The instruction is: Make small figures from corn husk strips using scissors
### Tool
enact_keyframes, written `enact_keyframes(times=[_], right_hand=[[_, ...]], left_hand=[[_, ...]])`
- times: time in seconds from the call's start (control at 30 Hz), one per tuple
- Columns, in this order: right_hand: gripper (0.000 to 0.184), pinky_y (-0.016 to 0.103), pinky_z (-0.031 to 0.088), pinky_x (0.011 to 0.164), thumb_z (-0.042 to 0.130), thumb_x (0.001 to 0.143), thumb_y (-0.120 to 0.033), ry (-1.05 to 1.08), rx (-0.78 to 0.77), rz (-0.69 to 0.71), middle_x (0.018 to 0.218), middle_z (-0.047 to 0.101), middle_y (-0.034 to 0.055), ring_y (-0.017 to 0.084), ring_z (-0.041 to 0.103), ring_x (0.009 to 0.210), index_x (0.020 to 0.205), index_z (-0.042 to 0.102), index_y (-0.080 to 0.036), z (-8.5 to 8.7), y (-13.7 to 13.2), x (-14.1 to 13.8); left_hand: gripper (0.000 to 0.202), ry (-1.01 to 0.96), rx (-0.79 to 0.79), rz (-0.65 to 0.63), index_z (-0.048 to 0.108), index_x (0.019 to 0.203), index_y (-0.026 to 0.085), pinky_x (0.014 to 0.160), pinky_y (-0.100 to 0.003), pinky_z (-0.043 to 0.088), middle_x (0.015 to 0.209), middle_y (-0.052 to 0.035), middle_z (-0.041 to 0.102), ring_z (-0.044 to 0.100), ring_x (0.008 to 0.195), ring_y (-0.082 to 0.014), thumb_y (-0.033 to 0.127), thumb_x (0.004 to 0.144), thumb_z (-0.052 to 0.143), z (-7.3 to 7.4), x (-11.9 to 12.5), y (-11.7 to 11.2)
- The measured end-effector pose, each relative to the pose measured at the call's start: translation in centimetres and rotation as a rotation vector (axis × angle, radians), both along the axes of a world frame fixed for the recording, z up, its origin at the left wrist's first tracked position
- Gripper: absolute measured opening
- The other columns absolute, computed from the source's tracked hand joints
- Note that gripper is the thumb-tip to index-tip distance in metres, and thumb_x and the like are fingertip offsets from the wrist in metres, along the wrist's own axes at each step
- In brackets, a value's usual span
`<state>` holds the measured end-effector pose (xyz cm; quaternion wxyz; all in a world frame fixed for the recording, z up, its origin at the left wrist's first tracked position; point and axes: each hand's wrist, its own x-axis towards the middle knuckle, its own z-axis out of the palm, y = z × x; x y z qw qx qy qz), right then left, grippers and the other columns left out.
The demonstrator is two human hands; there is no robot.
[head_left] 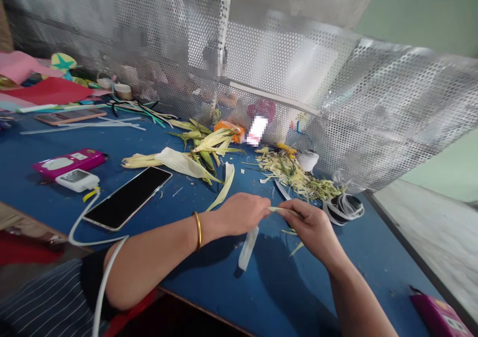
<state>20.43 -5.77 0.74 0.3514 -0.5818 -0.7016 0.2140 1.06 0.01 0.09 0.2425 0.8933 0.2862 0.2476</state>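
Note:
Both my hands meet over the blue table (284,287) near its middle. My left hand (242,213), a gold bangle on its wrist, pinches one end of a pale leaf strip (249,245) that hangs down toward the table. My right hand (311,225) pinches the same strip close by, fingers closed on it. Just behind my hands lie a pile of shredded leaf bits (298,175) and a bundle of long pale green leaves (197,150).
A black phone (127,197) lies at the left with a white charger (76,180) and cable, and a pink case (69,162). A roll of black and white cord (343,208) sits right of my hands. A perforated metal screen (336,108) walls the back. Coloured paper lies far left.

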Motion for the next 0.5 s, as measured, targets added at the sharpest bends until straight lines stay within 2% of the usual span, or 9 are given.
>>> enact_keyframes(times=[0.1,0.17,0.2,0.27,0.33,0.37,0.4,0.43,0.5], right_hand=[[0.026,0.025,0.029,0.049,0.065,0.08,-0.046,0.06,-0.095,0.007,0.061,0.056,-0.001,0.013,0.041,0.055,0.08,0.072,-0.02,0.3,0.1,0.7],[0.029,0.026,0.032,0.051,0.069,0.076,-0.048,0.13,-0.1,-0.028,0.063,0.058,-0.0001,0.014,0.044,0.057,0.081,0.072,-0.019,0.3,0.4,1.7],[0.032,0.027,0.035,0.053,0.069,0.075,-0.049,0.174,-0.067,-0.099,0.066,0.06,0.0011,0.015,0.047,0.059,0.083,0.072,-0.018,0.3,0.6,2.3],[0.035,0.03,0.041,0.059,0.068,0.077,-0.048,0.238,0.096,-0.381,0.075,0.064,0.0041,0.018,0.053,0.064,0.092,0.071,-0.017,0.2,1.0,3.4],[0.037,0.035,0.045,0.069,0.067,0.079,-0.044,0.172,0.328,-0.698,0.085,0.064,0.0075,0.021,0.056,0.073,0.103,0.068,-0.016,0.0,1.3,3.9],[0.036,0.037,0.045,0.073,0.067,0.08,-0.042,0.1,0.431,-0.778,0.088,0.063,0.0087,0.022,0.056,0.076,0.105,0.067,-0.016,-0.1,1.3,3.8],[0.034,0.038,0.044,0.075,0.066,0.082,-0.04,0.03,0.491,-0.766,0.089,0.062,0.0091,0.023,0.056,0.078,0.106,0.066,-0.016,-0.2,1.2,3.4],[0.029,0.037,0.044,0.075,0.064,0.083,-0.038,-0.019,0.512,-0.669,0.086,0.061,0.0082,0.022,0.055,0.077,0.103,0.067,-0.017,-0.4,1.0,2.7],[0.02,0.033,0.046,0.068,0.061,0.086,-0.035,0.0,0.343,-0.227,0.078,0.059,0.0046,0.02,0.056,0.07,0.095,0.068,-0.019,-1.1,0.6,0.7]], left_hand=[[0.027,-0.008,-0.197,-0.071,0.058,0.066,0.021,0.06,-0.025,0.032,0.064,-0.0005,0.057,0.05,0.062,-0.0151,0.021,0.09,0.045,0.6,-0.6,0.5],[0.03,-0.028,-0.466,-0.118,0.055,0.061,0.02,0.054,-0.024,0.029,0.058,0.0012,0.05,0.043,0.053,-0.0116,0.025,0.089,0.047,1.2,-1.1,1.0],[0.03,-0.076,-0.639,-0.101,0.054,0.061,0.019,0.051,-0.024,0.027,0.055,0.0026,0.045,0.038,0.048,-0.0101,0.029,0.088,0.048,1.3,-1.2,1.3],[0.026,-0.226,-0.916,-0.03,0.051,0.065,0.019,0.045,-0.023,0.019,0.052,0.0058,0.037,0.028,0.042,-0.0073,0.033,0.087,0.05,1.4,-1.4,2.0],[0.022,-0.384,-1.067,0.099,0.049,0.069,0.019,0.043,-0.022,0.014,0.052,0.0078,0.034,0.024,0.04,-0.0055,0.032,0.086,0.05,1.2,-1.4,2.6],[0.02,-0.451,-1.109,0.168,0.047,0.07,0.019,0.043,-0.021,0.013,0.053,0.0083,0.033,0.023,0.04,-0.0049,0.03,0.087,0.049,1.0,-1.3,2.7],[0.019,-0.504,-1.139,0.221,0.047,0.071,0.019,0.042,-0.021,0.014,0.053,0.0085,0.033,0.024,0.039,-0.0045,0.028,0.088,0.047,0.9,-1.2,2.9],[0.019,-0.542,-1.161,0.259,0.047,0.072,0.018,0.042,-0.02,0.014,0.054,0.0086,0.033,0.025,0.039,-0.0041,0.027,0.088,0.046,0.8,-1.1,2.9],[0.019,-0.582,-1.184,0.288,0.047,0.073,0.018,0.041,-0.019,0.015,0.054,0.0086,0.034,0.026,0.04,-0.0037,0.027,0.089,0.045,0.7,-0.9,2.8]])
